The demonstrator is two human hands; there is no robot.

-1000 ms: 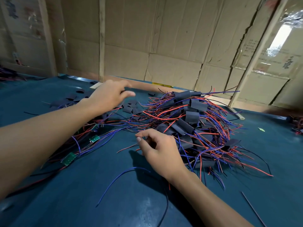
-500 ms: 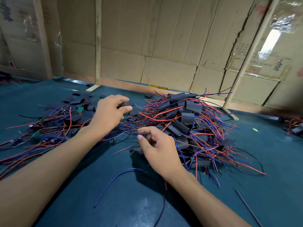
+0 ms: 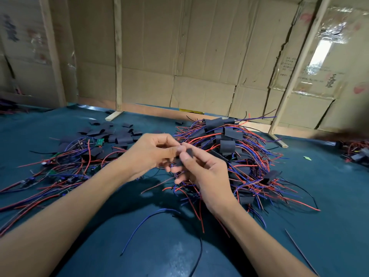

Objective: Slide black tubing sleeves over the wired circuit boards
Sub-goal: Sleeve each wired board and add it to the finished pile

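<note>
My left hand [image 3: 148, 154] and my right hand [image 3: 201, 170] meet above the table's middle, fingertips together. Between them they pinch a small black tubing sleeve [image 3: 189, 153]; most of it is hidden by my fingers. Red and blue wires hang below my right hand. A heap of loose black sleeves [image 3: 117, 134] lies at the back left. Bare green circuit boards [image 3: 99, 142] with red and blue wires spread out on the left. On the right sits a pile of sleeved boards [image 3: 227, 145] in tangled wires.
The table has a dark teal cover [image 3: 329, 192]. A loose blue wire [image 3: 147, 218] and a black wire [image 3: 198, 254] lie near the front. Cardboard walls with wooden posts [image 3: 118, 56] close off the back. Another small wire bundle [image 3: 355, 152] lies at the far right.
My left hand came back from the sleeve heap to the middle. My right hand lifted off the table to meet it, and both now pinch a black sleeve.
</note>
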